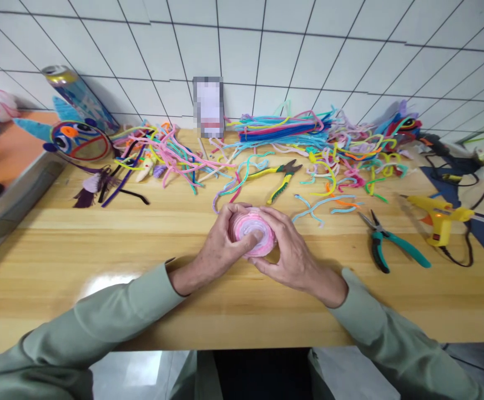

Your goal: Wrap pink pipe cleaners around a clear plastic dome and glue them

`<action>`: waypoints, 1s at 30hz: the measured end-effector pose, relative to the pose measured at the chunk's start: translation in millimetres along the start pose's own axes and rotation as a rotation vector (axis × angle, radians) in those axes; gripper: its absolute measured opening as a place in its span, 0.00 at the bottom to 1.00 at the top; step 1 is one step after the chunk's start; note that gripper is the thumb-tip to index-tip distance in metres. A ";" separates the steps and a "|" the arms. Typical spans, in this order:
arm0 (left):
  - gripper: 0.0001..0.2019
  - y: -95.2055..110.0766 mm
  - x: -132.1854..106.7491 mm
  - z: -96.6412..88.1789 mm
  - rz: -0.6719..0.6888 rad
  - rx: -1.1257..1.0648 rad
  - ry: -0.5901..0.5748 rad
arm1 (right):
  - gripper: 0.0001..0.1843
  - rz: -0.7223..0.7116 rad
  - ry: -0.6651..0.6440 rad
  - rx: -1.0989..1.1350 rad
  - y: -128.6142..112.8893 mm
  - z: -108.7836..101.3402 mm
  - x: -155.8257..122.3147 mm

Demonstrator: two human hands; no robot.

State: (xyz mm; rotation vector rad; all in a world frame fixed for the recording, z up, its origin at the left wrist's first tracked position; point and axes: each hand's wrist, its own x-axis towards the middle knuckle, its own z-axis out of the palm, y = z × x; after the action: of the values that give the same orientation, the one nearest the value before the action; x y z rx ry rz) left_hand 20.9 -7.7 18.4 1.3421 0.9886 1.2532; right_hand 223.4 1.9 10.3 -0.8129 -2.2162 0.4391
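Note:
A round coil of pink and pale lilac pipe cleaners [245,228] is held between both hands above the middle of the table. My left hand [221,239] wraps its left side, with the thumb pressed on the lilac centre. Around the right side curve the fingers and thumb of my right hand [294,250]. The underside of the coil is hidden. Just beyond the hands lie yellow-green pliers [281,180] and loose pipe cleaner pieces [308,210].
Teal needle-nose pliers [386,239] and a yellow glue gun [437,219] with its cord lie at right. Along the tiled wall are pipe cleaner bundles [283,129], a phone [208,108], a tall can [81,97] and a blue-eared pipe cleaner figure [77,139].

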 end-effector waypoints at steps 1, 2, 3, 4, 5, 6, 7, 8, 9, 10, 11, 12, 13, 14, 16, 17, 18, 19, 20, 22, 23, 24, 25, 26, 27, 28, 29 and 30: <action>0.22 0.1 -0.4 -0.6 0.000 -0.013 -0.006 | 0.52 0.000 -0.001 0.001 0.0 -0.1 0.1; 0.22 -0.1 -0.8 -1.3 0.003 -0.037 -0.015 | 0.52 0.000 0.000 0.001 0.1 -0.2 0.1; 0.21 -0.6 -1.3 -2.2 0.006 -0.064 -0.025 | 0.52 0.000 0.000 0.000 0.3 -0.1 0.0; 0.20 -1.2 -1.7 -3.0 0.009 -0.088 -0.031 | 0.53 -0.002 0.000 -0.001 0.5 0.0 0.0; 0.19 -2.0 -2.0 -3.6 0.008 -0.102 -0.031 | 0.53 -0.004 0.000 -0.001 0.7 0.2 -0.1; 0.18 -2.7 -2.1 -4.1 0.004 -0.103 -0.028 | 0.53 -0.005 -0.002 -0.001 0.9 0.5 -0.1; 0.17 -3.3 -2.0 -4.4 -0.001 -0.093 -0.025 | 0.53 -0.004 -0.002 -0.001 1.1 0.8 -0.1; 0.17 -3.8 -1.7 -4.5 -0.003 -0.078 -0.026 | 0.53 -0.003 -0.002 -0.001 1.2 1.0 -0.1; 0.17 -4.1 -1.4 -4.5 -0.002 -0.064 -0.031 | 0.52 -0.001 0.000 0.000 1.3 1.2 -0.2; 0.17 -4.4 -1.1 -4.4 0.002 -0.057 -0.038 | 0.52 0.000 0.002 0.000 1.3 1.4 -0.2; 0.18 -4.6 -0.9 -4.3 0.006 -0.058 -0.044 | 0.52 0.001 0.003 0.001 1.2 1.4 -0.3; 0.18 -5.0 -0.9 -4.2 0.012 -0.066 -0.046 | 0.52 0.001 0.003 0.002 1.1 1.4 -0.4; 0.17 -5.3 -1.0 -4.3 0.015 -0.083 -0.044 | 0.52 0.000 0.000 0.004 0.9 1.2 -0.4; 0.16 -5.8 -1.3 -4.4 0.016 -0.102 -0.039 | 0.52 -0.002 -0.002 0.005 0.6 1.0 -0.3; 0.15 -6.9 -1.8 -4.8 0.011 -0.129 -0.022 | 0.52 -0.004 -0.008 0.006 -0.1 0.2 0.4; 0.15 -7.3 -1.9 -4.9 0.003 -0.134 -0.015 | 0.52 -0.004 -0.009 0.006 -0.6 -0.2 0.9; 0.15 -7.6 -1.8 -4.9 -0.004 -0.134 -0.011 | 0.52 -0.002 -0.012 0.005 -1.1 -0.6 1.4; 0.15 -7.7 -1.5 -4.7 -0.010 -0.131 -0.012 | 0.52 -0.001 -0.015 0.004 -1.6 -1.0 2.0; 0.15 -7.5 -1.1 -4.3 -0.012 -0.127 -0.014 | 0.52 0.000 -0.017 0.003 -2.0 -1.2 2.4; 0.16 -6.4 -0.5 -3.2 -0.003 -0.117 -0.016 | 0.51 0.000 -0.016 -0.001 -2.6 -1.4 2.8; 0.16 -5.6 -0.5 -2.6 0.003 -0.108 -0.016 | 0.51 -0.002 -0.014 -0.002 -2.7 -1.4 2.8; 0.16 -4.6 -0.6 -2.1 0.009 -0.098 -0.011 | 0.51 -0.006 -0.012 -0.003 -2.6 -1.3 2.6; 0.16 -3.5 -0.7 -1.7 0.014 -0.088 -0.006 | 0.51 -0.010 -0.009 -0.002 -2.5 -1.1 2.3; 0.16 -2.5 -0.8 -1.3 0.019 -0.078 -0.004 | 0.51 -0.012 -0.008 -0.001 -2.4 -0.9 1.9; 0.16 -1.7 -0.8 -1.0 0.024 -0.070 -0.006 | 0.50 -0.012 -0.009 0.001 -2.2 -0.6 1.6; 0.16 -1.0 -0.6 -0.8 0.030 -0.060 -0.009 | 0.50 -0.011 -0.011 0.002 -2.1 -0.4 1.3; 0.16 -0.8 -0.2 -0.5 0.036 -0.050 -0.011 | 0.49 -0.008 -0.012 0.002 -2.0 -0.2 1.1; 0.17 -0.8 0.4 -0.2 0.039 -0.040 -0.013 | 0.49 -0.005 -0.012 0.001 -2.0 0.0 1.0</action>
State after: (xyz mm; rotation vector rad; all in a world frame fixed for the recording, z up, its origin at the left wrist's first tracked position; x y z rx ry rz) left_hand 20.8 -7.2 17.6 1.3428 0.9279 1.2853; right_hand 222.0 1.1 11.9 -0.8066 -2.2284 0.4435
